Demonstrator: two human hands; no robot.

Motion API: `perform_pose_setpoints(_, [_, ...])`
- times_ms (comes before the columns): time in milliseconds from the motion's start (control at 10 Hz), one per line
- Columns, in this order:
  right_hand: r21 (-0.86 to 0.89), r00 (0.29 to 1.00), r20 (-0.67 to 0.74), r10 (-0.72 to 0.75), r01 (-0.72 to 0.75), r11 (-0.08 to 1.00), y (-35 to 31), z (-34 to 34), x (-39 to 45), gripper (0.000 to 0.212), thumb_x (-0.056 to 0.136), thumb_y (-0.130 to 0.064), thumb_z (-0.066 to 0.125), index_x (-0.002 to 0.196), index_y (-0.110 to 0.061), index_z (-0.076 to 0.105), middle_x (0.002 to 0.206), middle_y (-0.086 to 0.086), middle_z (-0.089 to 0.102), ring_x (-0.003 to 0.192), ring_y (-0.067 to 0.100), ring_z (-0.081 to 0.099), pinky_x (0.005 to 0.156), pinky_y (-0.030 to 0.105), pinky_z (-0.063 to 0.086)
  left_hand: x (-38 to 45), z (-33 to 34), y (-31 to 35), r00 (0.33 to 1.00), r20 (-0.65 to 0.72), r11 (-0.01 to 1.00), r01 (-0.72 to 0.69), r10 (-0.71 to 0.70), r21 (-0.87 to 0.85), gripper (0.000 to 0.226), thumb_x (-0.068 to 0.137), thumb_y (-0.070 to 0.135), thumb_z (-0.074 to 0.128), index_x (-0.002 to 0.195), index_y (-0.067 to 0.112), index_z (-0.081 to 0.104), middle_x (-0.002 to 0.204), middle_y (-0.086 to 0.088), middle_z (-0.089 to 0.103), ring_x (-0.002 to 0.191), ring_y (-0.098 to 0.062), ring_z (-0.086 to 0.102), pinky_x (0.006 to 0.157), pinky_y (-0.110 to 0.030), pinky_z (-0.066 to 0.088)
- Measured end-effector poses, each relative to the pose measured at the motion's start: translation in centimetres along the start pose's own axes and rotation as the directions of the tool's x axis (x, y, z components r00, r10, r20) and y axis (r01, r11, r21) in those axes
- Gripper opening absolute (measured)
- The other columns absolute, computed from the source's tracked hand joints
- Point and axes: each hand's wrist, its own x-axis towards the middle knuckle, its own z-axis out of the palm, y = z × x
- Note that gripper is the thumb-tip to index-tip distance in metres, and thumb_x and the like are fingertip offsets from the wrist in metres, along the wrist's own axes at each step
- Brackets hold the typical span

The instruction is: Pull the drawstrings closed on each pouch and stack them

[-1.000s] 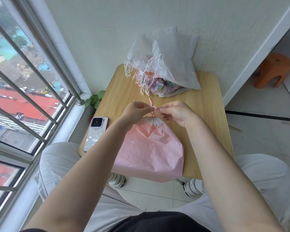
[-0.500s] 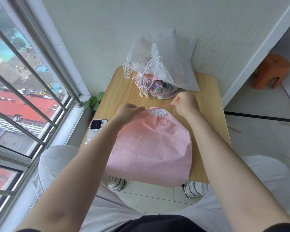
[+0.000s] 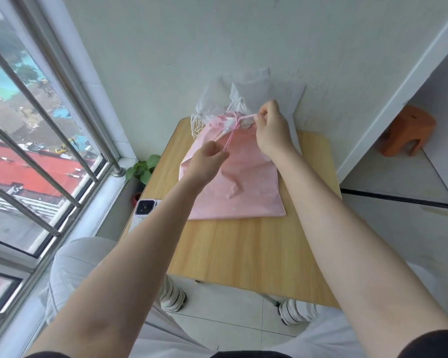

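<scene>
We see a home, likely an enclosed high-rise balcony corner. Barred window (image 3: 44, 140) left of the fingers (image 3: 265, 109) looks down on red rooftops. Small wooden folding table (image 3: 243, 254) below them, against a plain white wall (image 3: 192, 47). Potted plant (image 3: 142, 169) and phone (image 3: 144, 210) near the left fingers; orange plastic stool (image 3: 406, 130) far right on tiled floor (image 3: 230, 306).

Near half of table (image 3: 243, 254) bare, open to hands. Far half taken: pink pouch (image 3: 238, 182) lies against white pouches (image 3: 256, 94) piled at wall (image 3: 217, 47). Phone (image 3: 142, 210) at left edge. Window bars (image 3: 49, 177) close left side; right edge free.
</scene>
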Motion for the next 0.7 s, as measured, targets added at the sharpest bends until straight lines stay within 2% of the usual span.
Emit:
perform_pose_setpoints(100, [-0.03, 0.996, 0.076, 0.043, -0.041, 0.999, 1.6, 0.3, -1.1, 0.01, 0.096, -0.021, 0.051, 0.096, -0.011, 0.051, 0.099, 0.003, 0.056, 0.086, 0.019, 0.05, 0.067, 0.026, 0.031, 0.0, 0.2, -1.1, 0.992, 0.093, 0.986, 0.076, -0.091, 0.148, 0.013, 0.09, 0.02, 0.06, 0.095, 0.011, 0.067, 0.089, -0.001, 0.063, 0.077, -0.016, 0.054, 0.071, -0.029, 0.045])
perform_pose_setpoints(200, [-0.201, 0.937, 0.309, 0.162, -0.102, 0.974, 2.9, 0.6, -2.2, 0.015, 0.088, -0.023, 0.055, 0.078, -0.012, 0.054, 0.096, 0.01, 0.069, 0.074, 0.024, 0.063, 0.061, 0.029, 0.044, -0.5, 0.2, -2.5, 0.963, 0.13, 0.937, 0.189, -0.235, 0.294, 0.022, 0.089, 0.025, 0.056, 0.09, 0.009, 0.072, 0.09, -0.009, 0.069, 0.076, -0.021, 0.06, 0.069, -0.031, 0.05])
perform_pose_setpoints(300, [-0.461, 0.702, 0.611, 0.365, -0.059, 0.886, 3.7, 1.0, -3.9, 0.02, 0.09, -0.02, 0.051, 0.081, -0.006, 0.062, 0.077, 0.014, 0.07, 0.057, 0.021, 0.065, 0.051, 0.022, 0.044, -1.1, 0.3, -3.3, 0.941, 0.08, 0.894, 0.282, -0.328, 0.349, 0.038, 0.092, 0.037, 0.051, 0.073, 0.011, 0.07, 0.074, -0.002, 0.067, 0.063, -0.019, 0.059, 0.063, -0.028, 0.046])
perform_pose_setpoints(400, [-0.588, 0.605, 0.642, 0.471, -0.007, 0.809, 4.3, 1.5, -4.8, 0.018, 0.089, -0.019, 0.055, 0.085, -0.004, 0.065, 0.082, 0.011, 0.071, 0.058, 0.02, 0.065, 0.057, 0.026, 0.052, -1.6, 0.5, -4.1, 0.966, -0.051, 0.873, 0.251, -0.253, 0.419, 0.035, 0.086, 0.037, 0.055, 0.068, 0.007, 0.061, 0.067, -0.006, 0.061, 0.06, -0.021, 0.052, 0.06, -0.028, 0.04])
perform_pose_setpoints(500, [-0.625, 0.555, 0.649, 0.521, -0.003, 0.781, 4.0, 1.1, -4.7, 0.021, 0.087, -0.026, 0.063, 0.079, -0.007, 0.062, 0.089, 0.009, 0.07, 0.059, 0.021, 0.062, 0.053, 0.025, 0.049, -1.9, 0.5, -4.1, 0.979, -0.076, 0.861, 0.202, -0.188, 0.466, 0.025, 0.081, 0.03, 0.054, 0.065, 0.011, 0.049, 0.062, -0.007, 0.052, 0.058, -0.02, 0.045, 0.054, -0.027, 0.032])
perform_pose_setpoints(600, [-0.629, 0.659, 0.592, 0.464, 0.018, 0.777, 3.3, -0.1, -4.2, 0.027, 0.086, -0.033, 0.065, 0.083, -0.006, 0.066, 0.082, 0.009, 0.071, 0.057, 0.022, 0.062, 0.052, 0.023, 0.046, -2.3, 0.3, -3.4, 0.98, -0.125, 0.858, 0.198, -0.157, 0.474, 0.029, 0.08, 0.028, 0.05, 0.059, 0.017, 0.034, 0.056, 0.001, 0.035, 0.053, -0.018, 0.031, 0.051, -0.024, 0.02])
perform_pose_setpoints(700, [-0.516, 0.898, 0.381, 0.217, 0.012, 0.857, 2.4, -1.0, -3.4, 0.023, 0.086, -0.024, 0.056, 0.081, -0.004, 0.066, 0.077, 0.014, 0.069, 0.067, 0.029, 0.062, 0.059, 0.026, 0.043, -2.1, 0.4, -1.9, 0.98, -0.177, 0.888, 0.156, -0.086, 0.433, 0.026, 0.08, 0.026, 0.049, 0.06, 0.017, 0.035, 0.058, 0.002, 0.036, 0.055, -0.019, 0.034, 0.052, -0.024, 0.022])
